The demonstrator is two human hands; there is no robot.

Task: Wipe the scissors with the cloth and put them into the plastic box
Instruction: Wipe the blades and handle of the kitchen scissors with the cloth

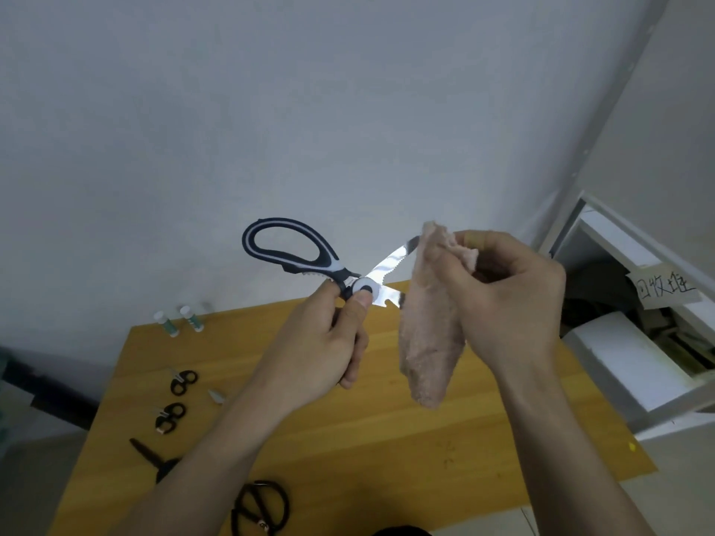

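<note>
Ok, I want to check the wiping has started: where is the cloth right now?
In the head view the cloth is right of centre, held up above the wooden table by the right hand, folded over the blade tips of the kitchen scissors.

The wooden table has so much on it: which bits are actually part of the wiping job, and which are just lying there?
In use:
black-and-white kitchen scissors, held open by the left hand
fluffy pinkish cloth, gripped by the right hand

Lying about:
two small black-handled scissors
large black scissors
two white tubes

No plastic box is in view.
</note>
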